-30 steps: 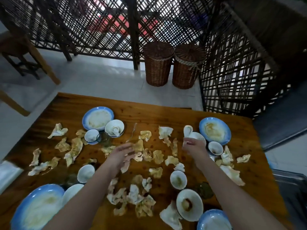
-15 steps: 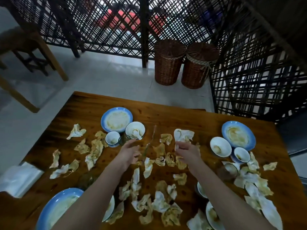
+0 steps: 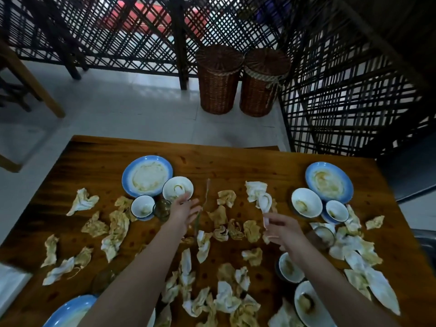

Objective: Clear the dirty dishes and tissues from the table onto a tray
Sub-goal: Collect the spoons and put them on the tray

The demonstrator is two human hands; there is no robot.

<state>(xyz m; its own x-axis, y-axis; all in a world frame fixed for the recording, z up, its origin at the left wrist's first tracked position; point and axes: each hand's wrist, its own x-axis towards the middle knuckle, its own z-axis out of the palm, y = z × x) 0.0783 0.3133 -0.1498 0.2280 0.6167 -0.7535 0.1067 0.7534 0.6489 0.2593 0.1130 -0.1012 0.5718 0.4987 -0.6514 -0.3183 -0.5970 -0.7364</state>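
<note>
Clearing is judged barely begun: blue-rimmed plates (image 3: 147, 175), bowls (image 3: 306, 204) and crumpled tissues (image 3: 252, 230) cover the wooden table (image 3: 236, 161) (no tray identifiable). The right hand (image 3: 282, 230) pinches a white ceramic spoon (image 3: 264, 201) above the tissues; the left hand (image 3: 184, 211), fingers extended, hovers beside a soiled bowl (image 3: 178, 188).

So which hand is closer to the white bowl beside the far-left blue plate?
Left. The left hand is at the white bowl, by its near rim, fingers open. The right hand is off to the bowl's right, holding a white spoon.

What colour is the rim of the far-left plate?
Blue: the plate rim, best in head view.
</note>
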